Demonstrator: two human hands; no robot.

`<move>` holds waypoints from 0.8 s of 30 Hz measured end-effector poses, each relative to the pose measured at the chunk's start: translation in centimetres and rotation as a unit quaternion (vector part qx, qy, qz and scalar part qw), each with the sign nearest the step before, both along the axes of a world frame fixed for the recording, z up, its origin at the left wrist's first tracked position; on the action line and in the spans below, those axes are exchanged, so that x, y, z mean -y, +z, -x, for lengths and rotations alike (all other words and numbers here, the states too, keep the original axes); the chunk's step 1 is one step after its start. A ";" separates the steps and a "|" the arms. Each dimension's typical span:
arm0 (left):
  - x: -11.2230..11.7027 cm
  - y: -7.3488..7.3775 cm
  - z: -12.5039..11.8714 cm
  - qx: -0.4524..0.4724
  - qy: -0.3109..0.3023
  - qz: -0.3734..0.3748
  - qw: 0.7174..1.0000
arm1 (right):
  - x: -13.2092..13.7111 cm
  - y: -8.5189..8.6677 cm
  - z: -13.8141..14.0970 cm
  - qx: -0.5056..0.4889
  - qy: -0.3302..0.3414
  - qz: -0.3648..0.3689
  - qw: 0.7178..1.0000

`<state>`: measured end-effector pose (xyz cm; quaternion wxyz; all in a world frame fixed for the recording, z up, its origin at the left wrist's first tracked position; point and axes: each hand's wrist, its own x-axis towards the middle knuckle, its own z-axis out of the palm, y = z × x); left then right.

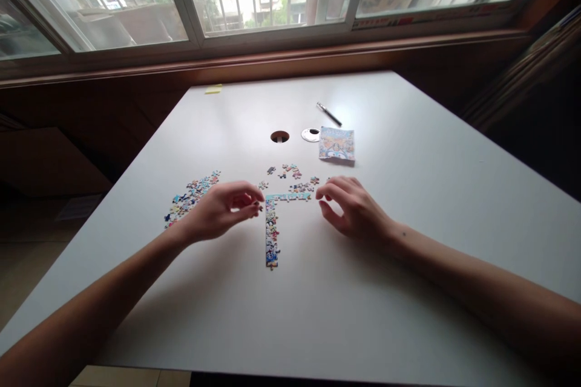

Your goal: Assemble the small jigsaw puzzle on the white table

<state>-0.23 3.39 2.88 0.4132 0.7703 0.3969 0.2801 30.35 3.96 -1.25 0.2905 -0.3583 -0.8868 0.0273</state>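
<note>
Two joined strips of jigsaw puzzle form a corner on the table. The top strip point(287, 197) is light blue, and the side strip point(272, 233), many-coloured, runs down from its left end. Left of this corner is my left hand point(224, 208), its thumb and forefinger curled round a small dark puzzle piece point(258, 208). My right hand point(347, 205) hovers by the right end of the top strip, with thumb and forefinger apart and nothing visible between them. Loose puzzle pieces point(299, 187) lie just above the top strip.
A larger heap of puzzle pieces point(193, 193) spreads behind my left hand. Farther back are a printed picture packet point(336, 144), a pen point(329, 114), a round cover point(310, 135) and a cable hole point(279, 136). The white table point(290, 320) ends before a window.
</note>
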 end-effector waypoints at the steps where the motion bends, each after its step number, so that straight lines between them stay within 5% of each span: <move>1: 1.2 -0.2 -0.1 0.007 -0.020 0.014 1.000 | 0.6 0.2 0.4 0.000 0.035 0.010 0.999; 4: 3.9 -1.0 -0.2 0.026 -0.060 0.017 0.998 | 2.8 0.9 1.7 0.019 0.159 0.057 0.985; 8: 5.9 -2.4 -0.4 0.004 -0.078 -0.071 0.994 | 4.9 1.3 2.8 0.097 0.268 0.089 0.954; 16: 6.5 -3.5 -0.9 -0.038 -0.119 -0.163 0.979 | 4.9 1.3 2.9 0.137 0.292 0.089 0.942; 24: 6.3 -3.8 -0.9 -0.074 -0.116 -0.173 0.975 | 4.8 1.3 2.8 0.161 0.295 0.104 0.936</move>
